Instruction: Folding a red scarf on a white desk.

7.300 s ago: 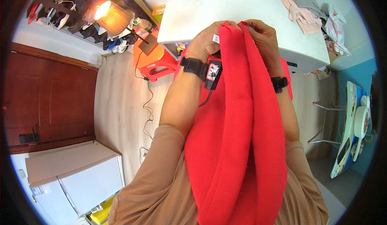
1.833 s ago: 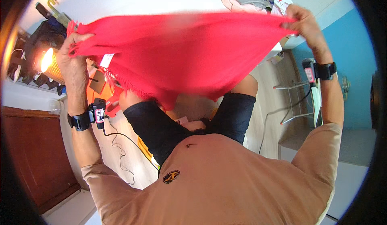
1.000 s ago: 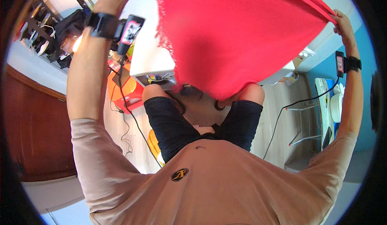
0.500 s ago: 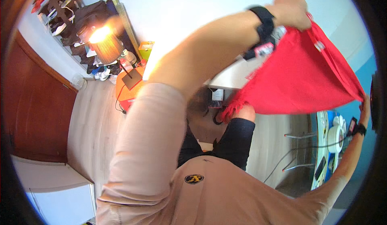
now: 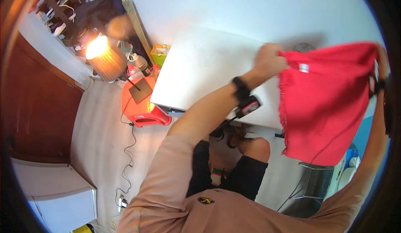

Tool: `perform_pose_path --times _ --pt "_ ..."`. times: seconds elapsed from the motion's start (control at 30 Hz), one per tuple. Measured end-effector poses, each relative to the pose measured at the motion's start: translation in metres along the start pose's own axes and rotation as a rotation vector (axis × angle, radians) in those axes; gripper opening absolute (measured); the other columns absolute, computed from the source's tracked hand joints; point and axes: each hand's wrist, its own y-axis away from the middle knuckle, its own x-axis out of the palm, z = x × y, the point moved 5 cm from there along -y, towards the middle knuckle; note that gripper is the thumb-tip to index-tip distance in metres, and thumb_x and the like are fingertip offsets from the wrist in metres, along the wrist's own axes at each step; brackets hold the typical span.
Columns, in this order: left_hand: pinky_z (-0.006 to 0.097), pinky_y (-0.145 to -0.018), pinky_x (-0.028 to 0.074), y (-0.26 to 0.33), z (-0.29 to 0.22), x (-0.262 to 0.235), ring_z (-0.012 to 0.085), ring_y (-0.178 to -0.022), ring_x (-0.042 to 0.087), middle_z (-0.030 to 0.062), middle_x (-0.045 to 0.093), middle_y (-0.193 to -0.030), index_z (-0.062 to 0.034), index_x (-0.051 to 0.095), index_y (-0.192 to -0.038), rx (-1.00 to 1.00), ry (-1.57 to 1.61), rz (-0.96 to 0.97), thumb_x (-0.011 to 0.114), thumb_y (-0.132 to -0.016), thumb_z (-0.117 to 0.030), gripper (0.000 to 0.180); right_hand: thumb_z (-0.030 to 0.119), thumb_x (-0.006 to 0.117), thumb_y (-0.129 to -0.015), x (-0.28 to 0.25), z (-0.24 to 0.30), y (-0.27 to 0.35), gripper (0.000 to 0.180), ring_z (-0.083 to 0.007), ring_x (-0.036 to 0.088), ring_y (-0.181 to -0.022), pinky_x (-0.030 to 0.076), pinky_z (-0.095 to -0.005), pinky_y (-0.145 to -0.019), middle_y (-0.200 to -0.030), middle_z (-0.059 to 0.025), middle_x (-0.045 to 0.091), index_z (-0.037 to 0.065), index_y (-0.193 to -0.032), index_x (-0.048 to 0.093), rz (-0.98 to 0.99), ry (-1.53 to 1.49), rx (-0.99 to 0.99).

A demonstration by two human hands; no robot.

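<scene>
A red fringed scarf (image 5: 326, 103) hangs stretched between my two hands, above the right part of a white table (image 5: 213, 57). My left hand (image 5: 269, 59) is closed on its upper left corner, near a small white tag. At the upper right corner, my right hand (image 5: 381, 58) grips the scarf near the picture's rim; its fingers are partly hidden. The fringe runs down the scarf's left side, and the lower edge hangs loose past the table's front. Both wrists wear black bands; a small device shows below the left one.
Left of the table, a lit lamp (image 5: 107, 61) stands on an orange-red stool (image 5: 146, 118), with bottles behind it. A yellow-green box (image 5: 160, 55) sits beside the table. A black cord (image 5: 126, 166) trails over the floor. At the right, a metal-legged stand (image 5: 309, 197) shows below the scarf.
My left hand has come down and left, uncovering the tabletop. My right hand has risen. The scarf, slanted and bunched before, now hangs spread out with its fringe down the left side.
</scene>
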Motion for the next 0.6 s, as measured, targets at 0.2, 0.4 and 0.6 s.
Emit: perform_pose_path --times 0.2,0.4,0.6 --pt "0.025 -0.055 0.045 0.112 0.126 -0.175 0.0106 -0.064 0.055 0.0047 0.061 -0.072 0.0031 0.065 -0.081 -0.404 0.096 -0.492 0.054 -0.074 0.001 0.014 0.027 0.055 -0.083 0.421 0.073 -0.097 0.034 -0.017 0.057 -0.094 0.046 -0.0316 -0.085 -0.104 -0.0072 0.061 0.006 -0.11 0.06 0.276 -0.244 0.092" --pt "0.03 -0.071 0.049 0.229 0.18 -0.248 0.0185 -0.08 0.062 0.0073 0.064 -0.093 0.0026 0.062 -0.104 -0.691 0.211 -0.813 0.059 -0.073 0.003 0.031 0.016 0.066 -0.073 0.695 0.137 0.049 0.051 -0.0248 0.058 -0.1 0.047 -0.033 -0.086 -0.111 -0.0164 0.06 0.001 -0.12 0.051 0.83 -0.266 -0.074" --pt "0.031 -0.067 0.051 0.266 0.175 -0.264 0.0191 -0.079 0.063 0.0067 0.065 -0.094 -0.0002 0.061 -0.106 -0.704 0.239 -0.876 0.062 -0.074 0.0 0.032 0.006 0.061 -0.074 0.597 0.085 0.203 0.055 -0.029 0.043 -0.121 0.037 -0.0385 -0.1 -0.129 -0.0164 0.047 0.005 -0.127 0.045 0.808 -0.151 -0.253"
